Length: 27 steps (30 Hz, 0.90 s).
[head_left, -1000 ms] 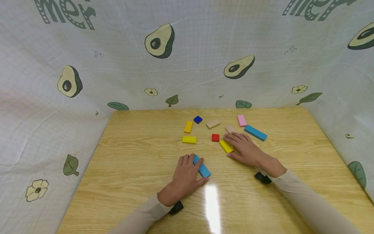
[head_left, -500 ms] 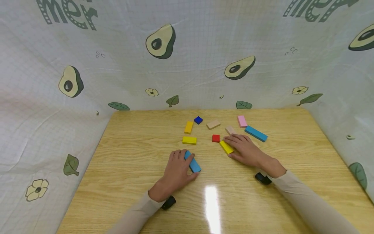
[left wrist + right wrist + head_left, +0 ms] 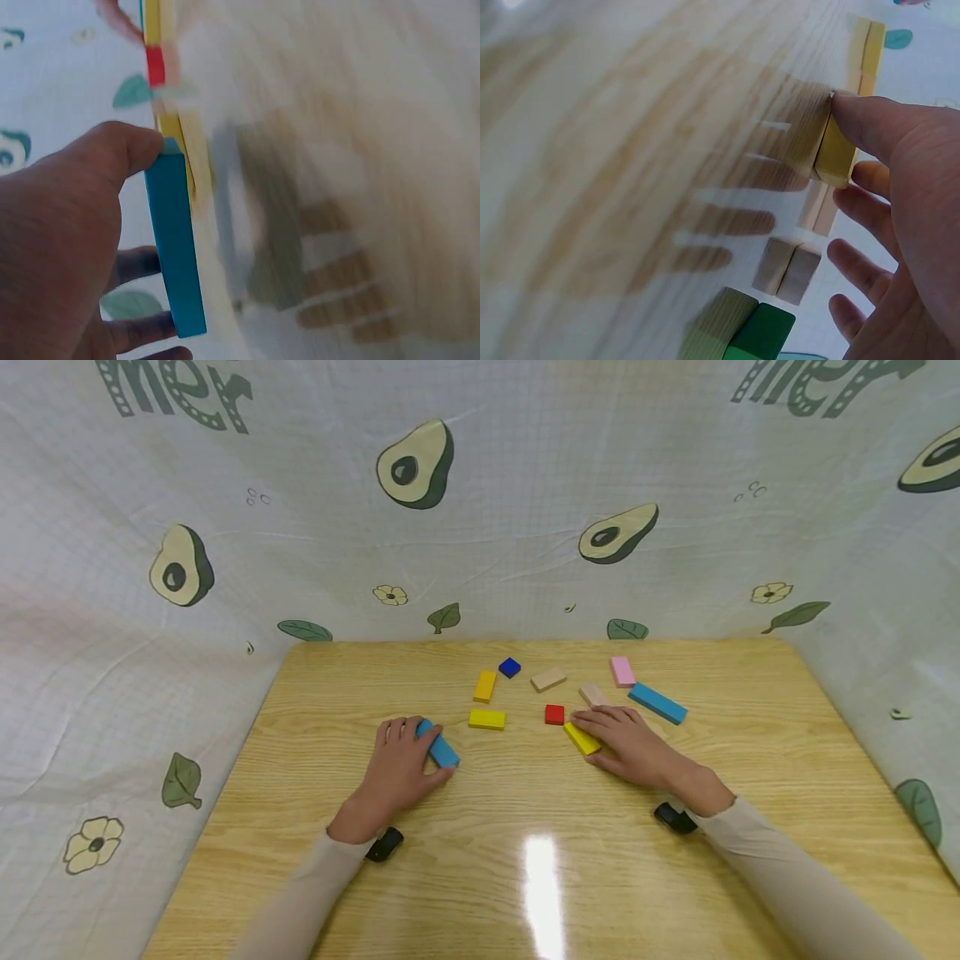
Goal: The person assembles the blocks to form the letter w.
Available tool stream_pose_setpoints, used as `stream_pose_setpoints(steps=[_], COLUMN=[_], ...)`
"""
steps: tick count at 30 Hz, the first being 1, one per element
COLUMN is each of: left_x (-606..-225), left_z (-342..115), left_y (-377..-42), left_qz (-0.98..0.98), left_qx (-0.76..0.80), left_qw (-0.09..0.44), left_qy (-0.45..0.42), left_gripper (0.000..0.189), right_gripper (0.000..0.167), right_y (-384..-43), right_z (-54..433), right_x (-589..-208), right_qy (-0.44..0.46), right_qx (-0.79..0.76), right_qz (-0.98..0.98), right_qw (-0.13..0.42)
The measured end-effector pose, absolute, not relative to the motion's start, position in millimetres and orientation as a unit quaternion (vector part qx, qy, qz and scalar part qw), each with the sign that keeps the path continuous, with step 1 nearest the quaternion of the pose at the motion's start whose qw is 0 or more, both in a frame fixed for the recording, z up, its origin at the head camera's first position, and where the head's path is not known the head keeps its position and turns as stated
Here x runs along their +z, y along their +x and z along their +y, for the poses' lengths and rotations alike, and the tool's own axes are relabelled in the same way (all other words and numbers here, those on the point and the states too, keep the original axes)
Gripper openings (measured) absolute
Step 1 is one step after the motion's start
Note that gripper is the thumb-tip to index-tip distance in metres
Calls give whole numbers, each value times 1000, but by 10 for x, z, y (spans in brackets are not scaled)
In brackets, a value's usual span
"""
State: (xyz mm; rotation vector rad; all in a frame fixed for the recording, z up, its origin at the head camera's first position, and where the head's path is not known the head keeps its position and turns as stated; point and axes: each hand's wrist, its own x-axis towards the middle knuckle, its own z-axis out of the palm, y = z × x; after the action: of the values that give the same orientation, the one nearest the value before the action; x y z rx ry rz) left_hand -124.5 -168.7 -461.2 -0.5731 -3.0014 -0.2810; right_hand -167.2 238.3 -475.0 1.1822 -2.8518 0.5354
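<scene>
While left fingers (image 3: 142, 330) grip blue (image 3: 178, 247), right fingers (image 3: 868, 214) pinch a partly hidden yellow block (image 3: 836, 155).

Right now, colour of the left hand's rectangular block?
Rectangular block is blue, clearest in left wrist view.

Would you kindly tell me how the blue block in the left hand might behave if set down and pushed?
The blue block looks stiff: its edges run straight in the left hand. Its flat faces suggest sliding rather than rolling. Its smooth-looking surface may be slightly slippery.
</scene>
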Motion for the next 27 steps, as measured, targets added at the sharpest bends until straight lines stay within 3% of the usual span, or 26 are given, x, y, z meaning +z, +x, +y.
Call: stream_pose_setpoints(steps=[12,27], left_x=[-4646,-4662], left_z=[-2164,-2282], left_y=[-1442,-1522], left_qz=[-977,-970], left_qx=[-105,-132], left_qw=[36,9], left_qy=[-180,-204], left_gripper=[65,61], right_gripper=[62,62], right_y=[-1682,-1701], right_z=[2382,2388], right_x=[-4764,-4766], right_qy=[387,391], right_qx=[172,173], right_qz=[-906,-904], right_qw=[17,10])
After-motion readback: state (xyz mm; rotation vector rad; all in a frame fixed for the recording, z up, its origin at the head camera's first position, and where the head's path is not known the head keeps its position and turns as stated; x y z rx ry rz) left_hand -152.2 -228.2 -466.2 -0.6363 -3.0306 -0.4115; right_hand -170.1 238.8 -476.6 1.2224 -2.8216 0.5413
